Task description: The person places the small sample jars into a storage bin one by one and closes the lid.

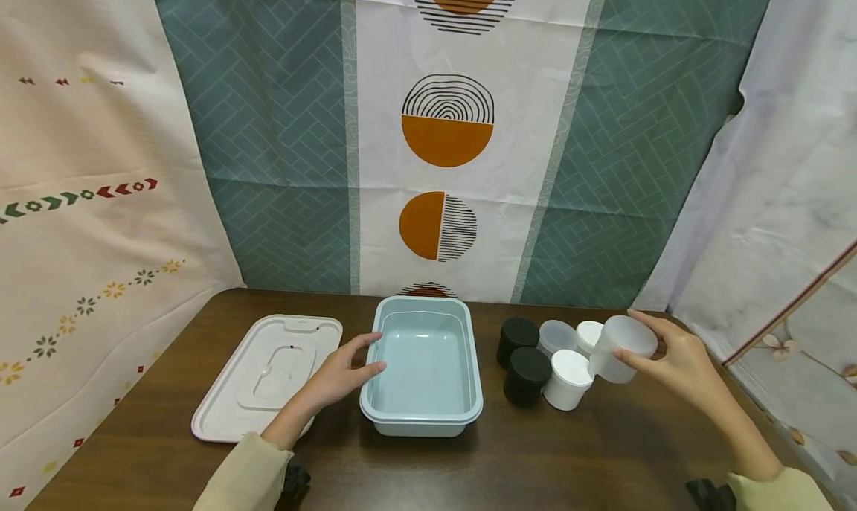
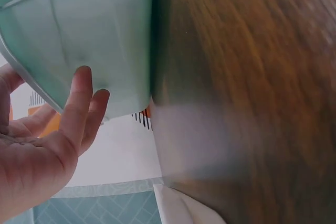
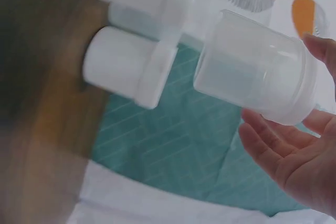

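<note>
A translucent round jar with a lid is held by my right hand, thumb and fingers around its lidded end. In the right wrist view the jar is tilted and raised off the table. My left hand rests at the left rim of a pale blue rectangular basin. In the left wrist view, two fairly straight fingers reach the outside of the basin wall. Left of the held jar stand white lidded jars, black lidded jars and another translucent jar.
A white rectangular lid lies flat on the brown wooden table, left of the basin. Patterned cloth hangs behind the table and along both sides.
</note>
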### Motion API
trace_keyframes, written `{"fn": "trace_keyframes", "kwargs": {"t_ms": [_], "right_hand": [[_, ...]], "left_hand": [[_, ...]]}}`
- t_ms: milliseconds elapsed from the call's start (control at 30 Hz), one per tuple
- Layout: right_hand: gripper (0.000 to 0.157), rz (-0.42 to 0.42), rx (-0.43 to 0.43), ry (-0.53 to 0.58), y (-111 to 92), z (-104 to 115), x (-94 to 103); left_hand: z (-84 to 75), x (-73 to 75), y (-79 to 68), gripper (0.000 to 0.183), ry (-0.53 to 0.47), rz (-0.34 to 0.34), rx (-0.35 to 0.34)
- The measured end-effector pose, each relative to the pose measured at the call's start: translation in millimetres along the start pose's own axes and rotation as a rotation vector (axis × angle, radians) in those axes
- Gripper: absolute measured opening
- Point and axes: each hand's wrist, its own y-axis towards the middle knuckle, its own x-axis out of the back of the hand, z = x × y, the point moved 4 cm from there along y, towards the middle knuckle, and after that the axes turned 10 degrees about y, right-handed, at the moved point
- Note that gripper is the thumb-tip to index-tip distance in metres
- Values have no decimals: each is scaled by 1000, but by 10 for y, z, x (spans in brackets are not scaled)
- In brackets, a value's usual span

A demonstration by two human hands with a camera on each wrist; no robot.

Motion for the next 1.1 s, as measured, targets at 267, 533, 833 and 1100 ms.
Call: {"fn": "trace_keyframes", "kwargs": {"t_ms": [267,533,833,1100], "right_hand": [[60,15,14,64,176,320,-87],[60,61,48,146,317,574,-279],[61,140,34,239,421,778,-541],[62,193,43,308,485,956,-783]], "left_hand": [[-23,10,0,53,-26,-1,24],[-20,-1,11,54,-43,-2,33],[-15,3,2,53,-27,-11,48],[-28,-7,-23,51,-3,-16,61]]}}
